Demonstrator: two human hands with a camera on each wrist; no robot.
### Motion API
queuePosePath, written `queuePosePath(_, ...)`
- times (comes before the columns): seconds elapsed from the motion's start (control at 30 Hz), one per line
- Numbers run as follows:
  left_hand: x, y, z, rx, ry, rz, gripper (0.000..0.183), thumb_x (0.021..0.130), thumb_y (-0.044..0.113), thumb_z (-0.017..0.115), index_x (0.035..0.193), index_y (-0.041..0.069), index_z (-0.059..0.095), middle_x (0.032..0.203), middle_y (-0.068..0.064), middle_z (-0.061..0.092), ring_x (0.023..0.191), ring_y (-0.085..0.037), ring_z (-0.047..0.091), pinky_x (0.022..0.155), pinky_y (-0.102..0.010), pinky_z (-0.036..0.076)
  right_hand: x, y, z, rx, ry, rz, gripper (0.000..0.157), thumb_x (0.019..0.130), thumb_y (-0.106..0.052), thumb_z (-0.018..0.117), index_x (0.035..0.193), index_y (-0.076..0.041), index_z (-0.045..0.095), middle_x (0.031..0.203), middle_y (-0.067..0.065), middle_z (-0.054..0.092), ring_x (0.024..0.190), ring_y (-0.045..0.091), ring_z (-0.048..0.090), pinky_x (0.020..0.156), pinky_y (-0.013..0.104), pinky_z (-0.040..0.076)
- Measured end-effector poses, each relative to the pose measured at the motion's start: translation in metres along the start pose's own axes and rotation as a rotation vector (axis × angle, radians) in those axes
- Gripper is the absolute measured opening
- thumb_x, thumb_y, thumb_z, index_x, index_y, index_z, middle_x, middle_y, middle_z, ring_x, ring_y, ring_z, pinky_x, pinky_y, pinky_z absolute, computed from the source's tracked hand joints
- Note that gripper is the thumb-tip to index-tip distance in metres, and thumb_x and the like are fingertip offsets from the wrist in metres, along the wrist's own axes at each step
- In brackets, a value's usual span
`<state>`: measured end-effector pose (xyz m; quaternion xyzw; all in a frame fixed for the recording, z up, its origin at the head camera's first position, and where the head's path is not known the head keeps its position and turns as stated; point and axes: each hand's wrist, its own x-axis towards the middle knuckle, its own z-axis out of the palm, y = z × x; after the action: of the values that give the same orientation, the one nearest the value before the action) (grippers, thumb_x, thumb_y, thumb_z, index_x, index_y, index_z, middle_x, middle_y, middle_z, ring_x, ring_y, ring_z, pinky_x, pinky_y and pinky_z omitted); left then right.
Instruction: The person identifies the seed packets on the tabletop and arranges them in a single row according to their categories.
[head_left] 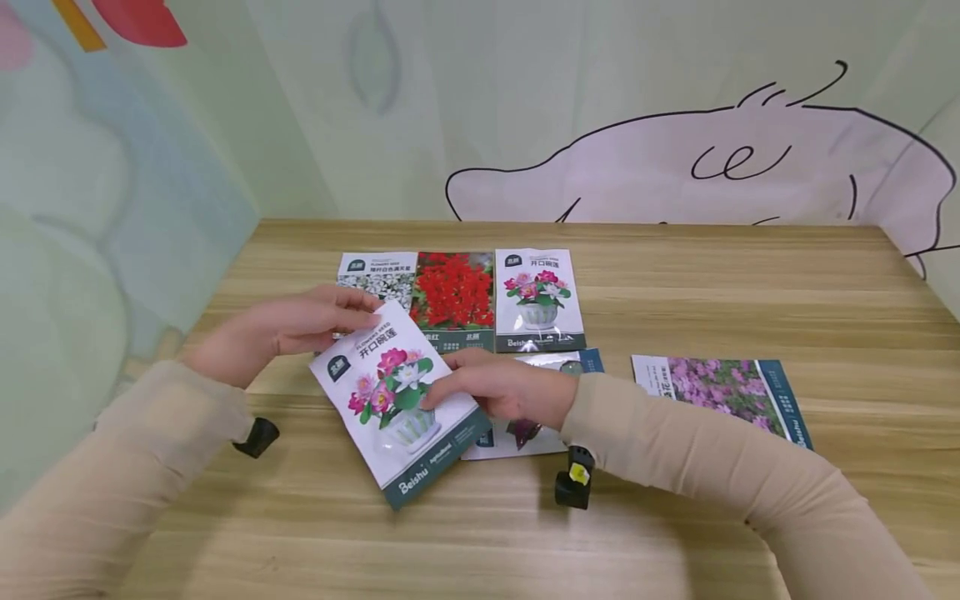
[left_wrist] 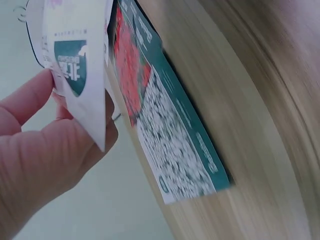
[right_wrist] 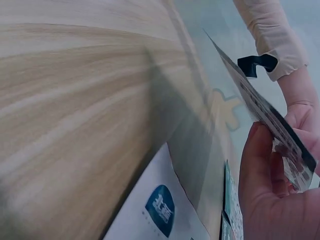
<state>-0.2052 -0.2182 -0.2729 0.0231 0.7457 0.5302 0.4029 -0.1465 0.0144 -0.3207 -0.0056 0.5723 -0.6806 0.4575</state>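
Beige cloth sleeves (head_left: 742,479) are closest, at 8 and 4 o'clock over the striped tan wood-look table (head_left: 285,533).

Now put a clock face on the shiny white and dark green flat seed packet (head_left: 397,404) with pink and white flowers in a pot, which is tilted and held up between both hands.

At 10 o'clock, the left hand (head_left: 300,321) pinches its top corner. At 12, a white flat packet with tiny white flowers (head_left: 393,283) lies partly hidden. At 1, a flat packet with bright red flowers (head_left: 455,287) lies right beside it. At 3, the right hand (head_left: 513,387) pinches the held packet's side, thumb on the picture and fingers behind. Below that hand lies a white flat packet with a dark purple flower (head_left: 525,433), half covered. At 2, a white flat packet (head_left: 540,300) has the same potted flowers. Far out at 3 is a white and green flat packet with small pink flowers (head_left: 716,383).

To do this well, I think both pinches should be soft and near the edges, so the thin packet does not bend. Its low side should stay up so it does not drag the purple one.
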Motion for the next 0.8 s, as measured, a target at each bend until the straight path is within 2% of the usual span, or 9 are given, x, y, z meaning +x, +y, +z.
queuePosePath(0.1,0.005,0.006,0.009,0.026,-0.016,0.004,0.029,0.097,0.012,0.049,0.121,-0.003,0.043,0.098,-0.005,0.06,0.085,-0.018,0.061,0.077,-0.032,0.054,-0.001,-0.002,-0.004,-0.011,0.001,-0.014,0.043,0.08,0.008,0.057,0.122,0.002,0.053,0.094,0.011,0.067,0.078,0.019,0.065,0.079,0.035,0.054)
queuePosePath(0.23,0.009,0.013,0.014,0.054,-0.019,0.012,0.036,0.096,0.012,0.05,0.126,-0.005,0.042,0.098,-0.005,0.061,0.085,-0.018,0.062,0.077,-0.031,0.054,-0.002,-0.003,-0.011,-0.021,-0.014,-0.032,0.047,0.081,0.011,0.057,0.127,0.002,0.051,0.107,0.017,0.065,0.086,0.022,0.065,0.084,0.038,0.053)
queuePosePath(0.33,0.009,0.021,0.014,0.065,-0.015,0.012,0.044,0.095,0.013,0.053,0.133,-0.004,0.04,0.099,-0.006,0.062,0.085,-0.019,0.063,0.078,-0.032,0.055,-0.005,-0.005,-0.018,-0.032,-0.041,-0.055,0.048,0.084,0.012,0.055,0.13,0.003,0.047,0.115,0.021,0.061,0.092,0.024,0.064,0.087,0.039,0.051)
queuePosePath(0.47,0.009,0.031,0.012,0.062,-0.019,0.033,0.045,0.093,0.011,0.055,0.133,-0.004,0.04,0.098,-0.007,0.063,0.084,-0.021,0.064,0.076,-0.036,0.055,-0.009,-0.009,-0.028,-0.018,-0.01,-0.086,0.051,0.084,0.013,0.055,0.133,0.001,0.045,0.12,0.021,0.058,0.092,0.023,0.064,0.089,0.039,0.05)
queuePosePath(0.57,0.009,0.036,0.01,0.005,-0.016,0.056,0.039,0.093,0.008,0.054,0.129,-0.003,0.043,0.098,-0.008,0.063,0.083,-0.021,0.064,0.075,-0.036,0.056,-0.013,-0.013,-0.035,0.008,0.031,-0.108,0.054,0.084,0.013,0.056,0.135,-0.002,0.044,0.122,0.019,0.057,0.092,0.021,0.063,0.09,0.039,0.049)
queuePosePath(0.8,0.016,0.037,0.013,-0.264,0.008,0.073,0.043,0.095,0.006,0.049,0.135,0.0,0.035,0.102,-0.007,0.061,0.088,-0.019,0.062,0.078,-0.031,0.054,-0.019,-0.023,-0.049,0.079,0.084,-0.143,0.054,0.089,0.009,0.051,0.14,-0.006,0.038,0.13,0.02,0.05,0.097,0.023,0.062,0.092,0.04,0.047)
